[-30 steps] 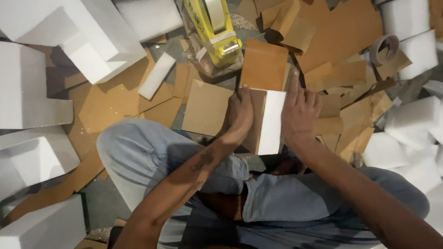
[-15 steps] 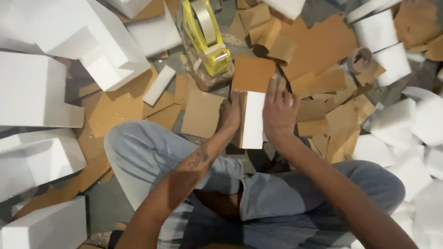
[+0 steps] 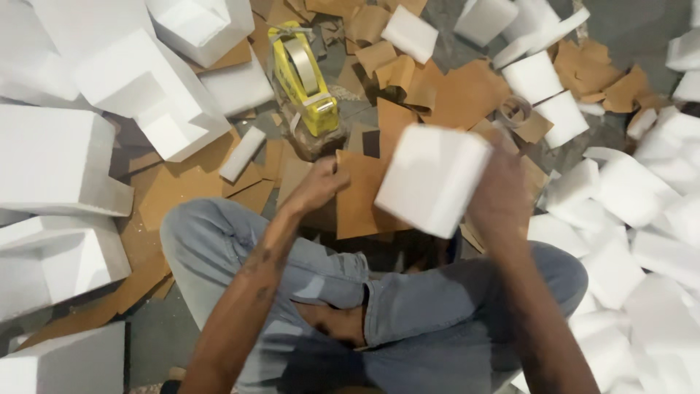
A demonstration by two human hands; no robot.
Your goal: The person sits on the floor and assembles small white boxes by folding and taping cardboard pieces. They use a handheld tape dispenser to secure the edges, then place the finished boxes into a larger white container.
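head view: right hand (image 3: 503, 193) grips foam block (image 3: 430, 179); left hand (image 3: 317, 186) pinches cardboard sheet's (image 3: 357, 201) edge.

A grey floor (image 3: 146, 343) carries everything, bare in patches near the bottom left and at the top right corner. White foam blocks (image 3: 58, 160) pile large along the left edge, smaller foam pieces (image 3: 642, 219) crowd the right edge. Brown cardboard scraps (image 3: 467, 91) lie flat across the middle and top, overlapping one another. A yellow tape dispenser (image 3: 302, 76) stands near the top centre among the scraps, and a tape roll (image 3: 514, 109) lies to the right of it. Light is even and soft, with faint shadows under the blocks
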